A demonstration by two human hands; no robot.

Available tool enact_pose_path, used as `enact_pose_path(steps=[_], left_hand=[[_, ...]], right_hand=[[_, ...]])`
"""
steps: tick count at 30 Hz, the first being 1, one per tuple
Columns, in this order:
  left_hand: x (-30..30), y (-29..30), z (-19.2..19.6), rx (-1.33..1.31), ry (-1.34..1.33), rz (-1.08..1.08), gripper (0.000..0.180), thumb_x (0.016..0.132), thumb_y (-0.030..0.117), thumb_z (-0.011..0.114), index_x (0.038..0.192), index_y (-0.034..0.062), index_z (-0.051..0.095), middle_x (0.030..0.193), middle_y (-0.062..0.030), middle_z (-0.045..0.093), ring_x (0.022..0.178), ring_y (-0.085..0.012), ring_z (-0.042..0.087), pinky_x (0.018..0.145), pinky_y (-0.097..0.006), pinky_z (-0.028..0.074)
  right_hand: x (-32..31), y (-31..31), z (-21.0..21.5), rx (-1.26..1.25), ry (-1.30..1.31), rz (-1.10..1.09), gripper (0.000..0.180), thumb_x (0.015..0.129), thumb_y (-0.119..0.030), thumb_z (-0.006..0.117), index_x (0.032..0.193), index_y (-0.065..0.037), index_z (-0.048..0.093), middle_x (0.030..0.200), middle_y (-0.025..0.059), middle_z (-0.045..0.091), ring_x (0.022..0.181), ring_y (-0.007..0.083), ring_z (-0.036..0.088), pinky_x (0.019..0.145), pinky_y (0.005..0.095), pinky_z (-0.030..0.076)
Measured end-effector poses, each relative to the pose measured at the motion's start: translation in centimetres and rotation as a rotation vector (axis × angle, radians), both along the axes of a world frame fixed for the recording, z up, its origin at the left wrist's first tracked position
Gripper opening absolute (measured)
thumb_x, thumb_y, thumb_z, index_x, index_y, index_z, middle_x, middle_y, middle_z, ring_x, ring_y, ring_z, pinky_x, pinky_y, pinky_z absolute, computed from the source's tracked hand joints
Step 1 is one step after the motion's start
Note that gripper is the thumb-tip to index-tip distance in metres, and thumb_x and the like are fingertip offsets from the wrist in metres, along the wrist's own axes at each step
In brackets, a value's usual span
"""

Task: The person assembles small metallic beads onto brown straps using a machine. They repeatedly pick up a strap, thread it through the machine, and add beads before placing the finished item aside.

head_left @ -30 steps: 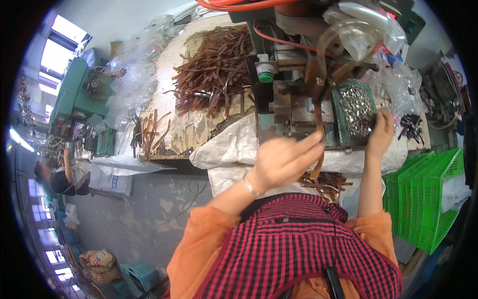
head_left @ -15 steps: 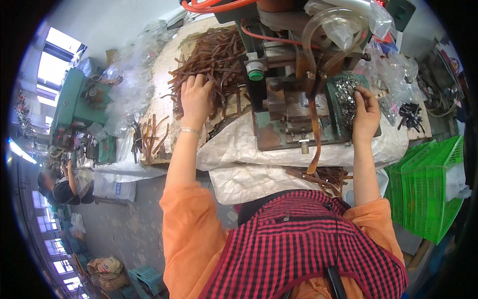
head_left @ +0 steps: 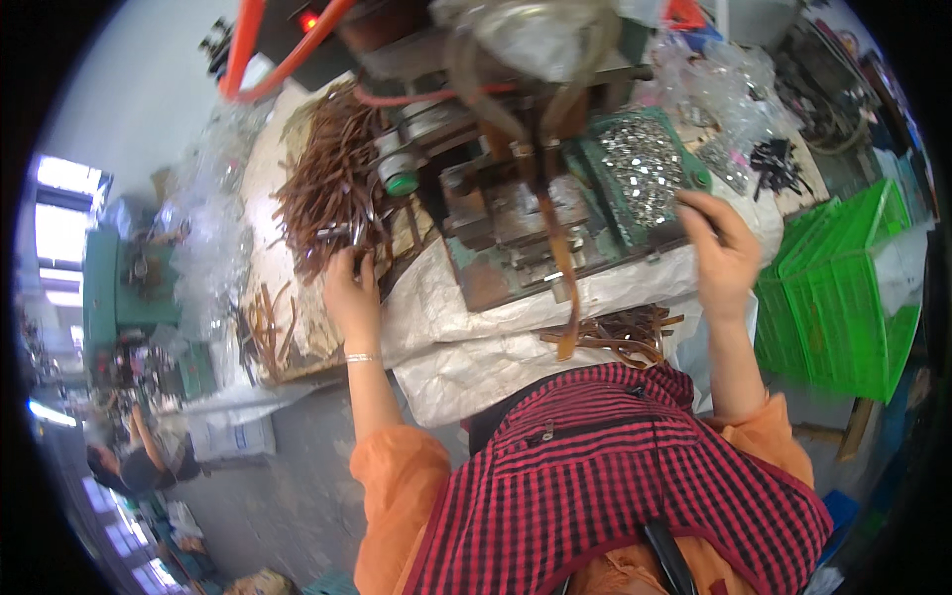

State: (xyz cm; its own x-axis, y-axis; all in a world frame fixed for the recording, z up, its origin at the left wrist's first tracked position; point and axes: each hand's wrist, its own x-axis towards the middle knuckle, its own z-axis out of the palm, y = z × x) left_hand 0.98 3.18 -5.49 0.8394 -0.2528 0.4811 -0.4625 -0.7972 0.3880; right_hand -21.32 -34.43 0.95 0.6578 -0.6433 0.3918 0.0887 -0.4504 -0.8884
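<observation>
My left hand (head_left: 352,297) is at the near edge of a heap of brown strips (head_left: 332,183), its thumb and fingers closed on a strip among them. My right hand (head_left: 726,253), slightly blurred, hovers by the near right corner of a green tray (head_left: 610,213) full of small shiny metal pieces (head_left: 643,164). Thumb and forefinger are close together there; whatever lies between them is too small to make out. Between my hands stands a green bench press (head_left: 486,283). One long brown strip (head_left: 563,263) hangs down from its head over the front edge.
More brown strips (head_left: 635,332) lie on white sheeting in front of the press. Green plastic crates (head_left: 843,297) stand at the right. Clear plastic bags (head_left: 729,89) and small black pieces (head_left: 778,167) are at the back right. Another person (head_left: 139,461) sits far left.
My left hand has drawn back from the middle of the heap to its near edge. My right hand has moved off the metal pieces to the tray's corner. The whole view has shifted and tilted.
</observation>
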Motion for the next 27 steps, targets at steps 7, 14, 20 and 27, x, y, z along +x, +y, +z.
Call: enact_pose_path(steps=[7, 14, 20, 27], left_hand=[[-1.6, -5.3, 3.1, -0.431, -0.012, 0.041, 0.014, 0.094, 0.014, 0.067, 0.099, 0.001, 0.07, 0.086, -0.0114, 0.071, 0.071, -0.021, 0.065, 0.068, -0.03, 0.051], [-6.8, -8.7, 5.9, -0.807, 0.017, -0.155, 0.009, 0.091, -0.001, 0.067, 0.099, -0.0044, 0.069, 0.092, -0.0112, 0.072, 0.08, -0.015, 0.067, 0.075, -0.026, 0.053], [-9.0, -11.2, 12.3, -0.608, -0.457, -0.642, 0.022, 0.08, -0.004, 0.076, 0.099, -0.0005, 0.066, 0.091, -0.0195, 0.074, 0.082, -0.0258, 0.072, 0.068, -0.029, 0.054], [-10.2, -14.4, 10.5, -0.223, -0.477, -0.838, 0.027, 0.073, 0.004, 0.083, 0.096, 0.0032, 0.07, 0.099, -0.0151, 0.074, 0.063, -0.0208, 0.064, 0.054, -0.03, 0.049]], right_hand=[[9.6, 6.1, 1.8, 0.247, -0.202, 0.285, 0.024, 0.084, -0.002, 0.072, 0.107, 0.0, 0.066, 0.098, 0.0096, 0.072, 0.092, 0.0161, 0.068, 0.084, 0.0291, 0.053], [9.4, 7.5, 1.3, 0.374, -0.229, 0.233, 0.034, 0.086, 0.0, 0.07, 0.117, 0.004, 0.058, 0.094, 0.0074, 0.071, 0.09, 0.0109, 0.066, 0.083, 0.0256, 0.051], [9.0, 8.4, 4.7, 0.694, -0.174, 0.346, 0.044, 0.086, 0.002, 0.066, 0.127, 0.005, 0.052, 0.1, 0.0098, 0.071, 0.097, 0.0136, 0.066, 0.09, 0.0275, 0.05], [6.6, 5.1, 4.7, 0.034, -0.012, 0.422, 0.036, 0.085, -0.007, 0.064, 0.121, -0.001, 0.064, 0.126, 0.0171, 0.064, 0.115, 0.0295, 0.062, 0.103, 0.0376, 0.045]])
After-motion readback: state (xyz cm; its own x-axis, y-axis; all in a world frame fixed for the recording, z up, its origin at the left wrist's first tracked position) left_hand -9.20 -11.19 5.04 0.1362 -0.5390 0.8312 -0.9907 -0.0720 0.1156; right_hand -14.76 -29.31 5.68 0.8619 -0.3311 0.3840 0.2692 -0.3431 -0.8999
